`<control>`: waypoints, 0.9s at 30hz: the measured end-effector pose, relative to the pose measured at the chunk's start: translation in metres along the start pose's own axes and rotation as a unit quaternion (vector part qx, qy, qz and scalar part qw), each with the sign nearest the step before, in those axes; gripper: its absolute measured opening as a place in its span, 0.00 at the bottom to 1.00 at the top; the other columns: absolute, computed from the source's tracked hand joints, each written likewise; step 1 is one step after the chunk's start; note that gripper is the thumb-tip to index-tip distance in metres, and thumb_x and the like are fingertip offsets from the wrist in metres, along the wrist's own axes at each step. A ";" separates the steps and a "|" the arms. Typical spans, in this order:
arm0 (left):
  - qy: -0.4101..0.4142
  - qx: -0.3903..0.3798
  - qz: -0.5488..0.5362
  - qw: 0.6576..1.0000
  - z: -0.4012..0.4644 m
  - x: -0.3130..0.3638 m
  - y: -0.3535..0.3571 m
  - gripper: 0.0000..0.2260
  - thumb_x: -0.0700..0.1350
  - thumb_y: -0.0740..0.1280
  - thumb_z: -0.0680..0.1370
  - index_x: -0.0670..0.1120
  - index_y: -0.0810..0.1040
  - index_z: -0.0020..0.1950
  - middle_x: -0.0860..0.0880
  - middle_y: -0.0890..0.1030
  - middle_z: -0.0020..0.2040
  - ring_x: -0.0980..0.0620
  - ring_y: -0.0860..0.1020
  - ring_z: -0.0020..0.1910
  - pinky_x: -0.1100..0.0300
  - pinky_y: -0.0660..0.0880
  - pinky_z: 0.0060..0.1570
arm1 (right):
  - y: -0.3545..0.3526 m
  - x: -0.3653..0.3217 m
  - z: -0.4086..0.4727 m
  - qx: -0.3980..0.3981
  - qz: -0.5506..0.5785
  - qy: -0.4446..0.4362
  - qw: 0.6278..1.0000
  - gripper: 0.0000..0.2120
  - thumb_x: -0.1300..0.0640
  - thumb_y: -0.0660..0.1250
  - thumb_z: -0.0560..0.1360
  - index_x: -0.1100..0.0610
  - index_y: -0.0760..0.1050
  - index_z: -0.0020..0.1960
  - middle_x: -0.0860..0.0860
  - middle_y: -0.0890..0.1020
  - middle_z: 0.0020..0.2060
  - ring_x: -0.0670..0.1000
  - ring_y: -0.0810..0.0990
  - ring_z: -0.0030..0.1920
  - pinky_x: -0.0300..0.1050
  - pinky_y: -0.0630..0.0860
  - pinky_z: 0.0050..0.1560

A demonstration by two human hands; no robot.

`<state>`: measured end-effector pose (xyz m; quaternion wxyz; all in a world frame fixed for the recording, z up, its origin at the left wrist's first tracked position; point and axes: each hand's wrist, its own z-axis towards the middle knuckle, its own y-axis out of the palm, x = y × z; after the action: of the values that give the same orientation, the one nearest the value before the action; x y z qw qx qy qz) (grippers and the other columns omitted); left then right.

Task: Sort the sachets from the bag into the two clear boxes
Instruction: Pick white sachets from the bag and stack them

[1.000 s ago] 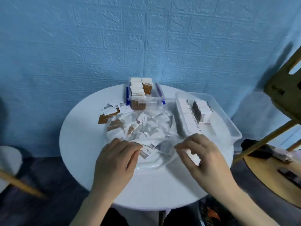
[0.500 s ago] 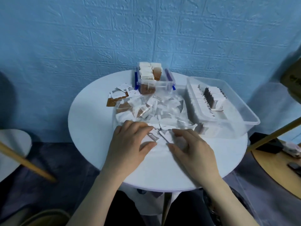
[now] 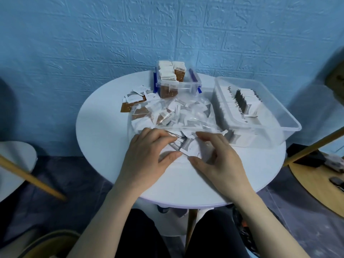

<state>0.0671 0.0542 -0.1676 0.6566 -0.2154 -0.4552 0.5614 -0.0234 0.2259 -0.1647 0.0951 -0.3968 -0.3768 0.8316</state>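
The clear bag of sachets lies mid-table, its near edge under both hands. The left hand lies on that edge with fingers loosely bent, fingertips on the sachets. The right hand arches over them, thumb and fingers partly curled; whether it pinches one I cannot tell. The small box stands far; the large box right, on the white table.

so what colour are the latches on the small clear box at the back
Blue, on the small clear box; the head view shows the latches at both ends.
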 end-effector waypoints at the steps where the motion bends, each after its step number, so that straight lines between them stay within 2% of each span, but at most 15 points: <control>1: 0.002 0.002 -0.002 1.000 0.000 0.000 0.000 0.21 0.61 0.64 0.75 0.48 0.82 0.58 0.52 0.79 0.52 0.49 0.74 0.55 0.57 0.66 0.53 | 0.000 -0.002 -0.001 0.002 -0.008 -0.029 1.000 0.25 0.51 0.75 0.68 0.48 0.73 0.64 0.43 0.76 0.57 0.50 0.78 0.50 0.48 0.75 0.48; 3: -0.003 0.006 -0.028 1.000 0.001 0.000 -0.001 0.21 0.62 0.66 0.73 0.48 0.83 0.55 0.54 0.79 0.48 0.51 0.74 0.51 0.57 0.68 0.51 | 0.001 -0.005 -0.004 0.008 -0.037 -0.101 0.994 0.26 0.52 0.76 0.68 0.49 0.73 0.64 0.44 0.78 0.56 0.51 0.79 0.50 0.49 0.77 0.47; 5: -0.021 0.006 -0.073 0.997 0.002 0.000 -0.003 0.16 0.58 0.72 0.71 0.49 0.83 0.52 0.58 0.79 0.44 0.56 0.73 0.48 0.59 0.68 0.49 | 0.002 -0.005 -0.007 0.017 -0.040 -0.151 0.988 0.25 0.52 0.76 0.69 0.50 0.74 0.64 0.44 0.78 0.57 0.50 0.80 0.51 0.50 0.77 0.47; 7: -0.062 0.001 -0.141 0.988 0.002 0.000 -0.005 0.13 0.53 0.76 0.68 0.52 0.81 0.50 0.62 0.78 0.40 0.61 0.74 0.45 0.64 0.68 0.49 | 0.001 -0.005 -0.007 0.014 -0.024 -0.168 0.985 0.24 0.53 0.76 0.69 0.50 0.75 0.64 0.44 0.78 0.57 0.49 0.80 0.52 0.51 0.78 0.48; 10: -0.121 -0.018 -0.248 0.961 0.002 -0.002 -0.005 0.17 0.49 0.78 0.66 0.57 0.77 0.52 0.60 0.81 0.41 0.62 0.76 0.47 0.74 0.67 0.47 | 0.001 -0.005 -0.006 0.001 -0.012 -0.182 0.983 0.24 0.53 0.75 0.69 0.49 0.74 0.64 0.43 0.78 0.58 0.49 0.80 0.53 0.51 0.78 0.48; 11: -0.126 -0.025 -0.255 0.959 0.001 -0.002 -0.005 0.19 0.49 0.78 0.66 0.58 0.77 0.54 0.62 0.81 0.42 0.62 0.76 0.48 0.73 0.67 0.49 | 0.001 -0.005 -0.006 0.001 -0.008 -0.188 0.982 0.23 0.54 0.75 0.70 0.49 0.74 0.63 0.43 0.77 0.57 0.48 0.80 0.53 0.51 0.78 0.48; 14: -0.124 -0.039 -0.240 0.962 0.002 -0.001 -0.005 0.21 0.50 0.78 0.66 0.57 0.78 0.57 0.62 0.80 0.42 0.61 0.75 0.48 0.61 0.71 0.53 | 0.001 -0.004 -0.006 0.006 0.006 -0.198 0.980 0.22 0.55 0.75 0.70 0.50 0.75 0.63 0.44 0.78 0.57 0.47 0.79 0.54 0.50 0.78 0.48; 16: -0.117 -0.043 -0.230 0.965 0.003 -0.001 -0.005 0.18 0.50 0.78 0.65 0.55 0.80 0.53 0.63 0.78 0.42 0.59 0.74 0.47 0.58 0.72 0.52 | 0.000 -0.003 -0.006 0.004 0.008 -0.202 0.979 0.22 0.55 0.75 0.70 0.50 0.75 0.62 0.44 0.77 0.57 0.47 0.79 0.54 0.50 0.78 0.48; 18: -0.120 -0.039 -0.249 0.960 0.003 -0.002 -0.004 0.12 0.49 0.79 0.65 0.55 0.80 0.45 0.62 0.78 0.39 0.60 0.75 0.45 0.62 0.72 0.48 | 0.001 -0.004 -0.007 -0.003 0.004 -0.203 0.979 0.22 0.53 0.75 0.71 0.48 0.74 0.63 0.42 0.76 0.58 0.46 0.79 0.54 0.49 0.78 0.48; 20: -0.129 -0.044 -0.277 0.951 0.002 -0.004 -0.004 0.10 0.48 0.77 0.68 0.55 0.77 0.40 0.59 0.79 0.39 0.61 0.76 0.42 0.72 0.69 0.41 | 0.002 -0.005 -0.007 -0.003 0.005 -0.192 0.981 0.22 0.46 0.74 0.71 0.47 0.74 0.63 0.40 0.76 0.59 0.44 0.79 0.55 0.45 0.78 0.50; 22: -0.133 -0.028 -0.294 0.946 0.000 -0.005 -0.003 0.09 0.47 0.75 0.71 0.55 0.75 0.40 0.60 0.80 0.40 0.63 0.77 0.39 0.75 0.69 0.38 | 0.001 -0.005 -0.006 0.011 0.021 -0.159 0.987 0.22 0.38 0.69 0.72 0.46 0.74 0.62 0.38 0.75 0.59 0.40 0.78 0.53 0.37 0.75 0.49; 23: -0.137 -0.001 -0.300 0.944 -0.001 -0.006 -0.003 0.08 0.47 0.74 0.72 0.55 0.75 0.41 0.60 0.81 0.39 0.64 0.77 0.37 0.75 0.69 0.36 | 0.001 -0.005 -0.004 0.023 0.037 -0.133 0.990 0.20 0.36 0.66 0.72 0.45 0.75 0.59 0.38 0.75 0.59 0.38 0.78 0.48 0.34 0.73 0.46; 25: -0.156 0.078 -0.315 0.933 -0.001 -0.008 -0.003 0.08 0.46 0.73 0.73 0.55 0.75 0.42 0.58 0.81 0.38 0.62 0.77 0.35 0.74 0.70 0.36 | -0.001 -0.001 0.001 0.049 0.097 -0.061 0.992 0.15 0.38 0.64 0.75 0.46 0.76 0.54 0.36 0.78 0.53 0.41 0.75 0.34 0.33 0.68 0.37; 27: -0.181 0.149 -0.340 0.911 -0.002 -0.010 -0.005 0.07 0.45 0.72 0.74 0.54 0.75 0.42 0.56 0.82 0.39 0.60 0.80 0.36 0.69 0.73 0.37 | -0.003 0.004 0.010 0.056 0.134 0.006 0.989 0.10 0.45 0.64 0.77 0.48 0.77 0.54 0.32 0.78 0.40 0.43 0.70 0.28 0.32 0.64 0.33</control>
<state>0.0715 0.0443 -0.1683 0.7387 0.1572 -0.5231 0.3950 -0.0341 0.2245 -0.1611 0.0070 -0.4426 -0.2720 0.8545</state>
